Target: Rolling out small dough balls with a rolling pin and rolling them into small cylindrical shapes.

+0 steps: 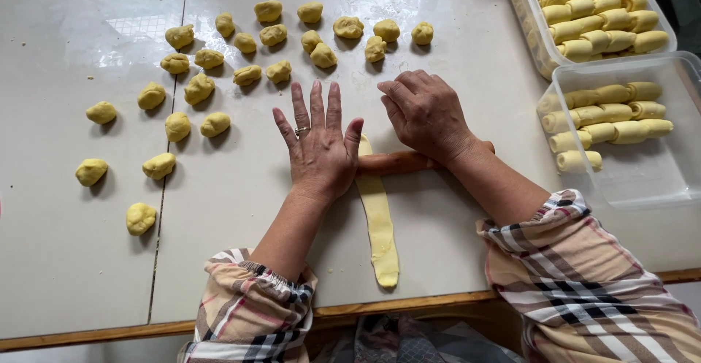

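Note:
A wooden rolling pin [394,163] lies crosswise on a long, thin strip of yellow dough [379,220] that runs toward the table's near edge. My left hand [319,144] presses flat on the pin's left end, fingers spread, with a ring on one finger. My right hand [426,112] rests palm down on the pin's right part, its fingers bent and together. Both sleeves are plaid.
Several small yellow dough balls [199,88] are scattered over the white table [66,261] at the left and back. Two clear plastic tubs [650,180] at the right hold rows of rolled dough pieces [599,12]. A seam crosses the table at the left.

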